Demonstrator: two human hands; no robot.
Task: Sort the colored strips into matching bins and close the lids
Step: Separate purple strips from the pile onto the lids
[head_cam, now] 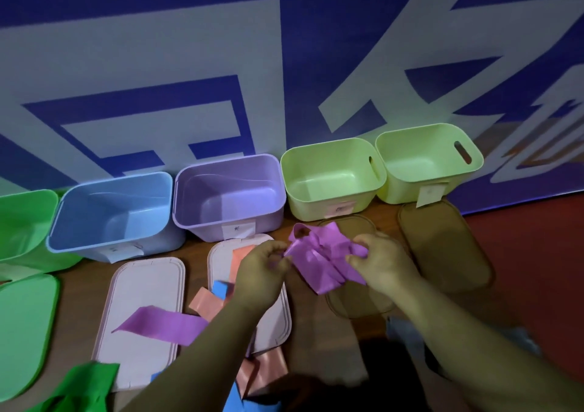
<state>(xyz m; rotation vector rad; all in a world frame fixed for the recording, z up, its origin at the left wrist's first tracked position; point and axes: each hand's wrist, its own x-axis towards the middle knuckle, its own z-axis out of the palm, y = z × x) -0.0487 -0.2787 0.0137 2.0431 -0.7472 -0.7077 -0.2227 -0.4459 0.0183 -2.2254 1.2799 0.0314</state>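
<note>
Fingers [277,248] of left hand [262,268] and right hand [380,260] around purple strips [322,253]

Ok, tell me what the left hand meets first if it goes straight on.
The purple strips the left hand pinches; beyond them, probably the nearer yellow-green bin, though depth is unclear.

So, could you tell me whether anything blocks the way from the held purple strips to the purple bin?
Nothing visible does: the left hand and right hand hold the strips near the bin, which stands open.
</note>
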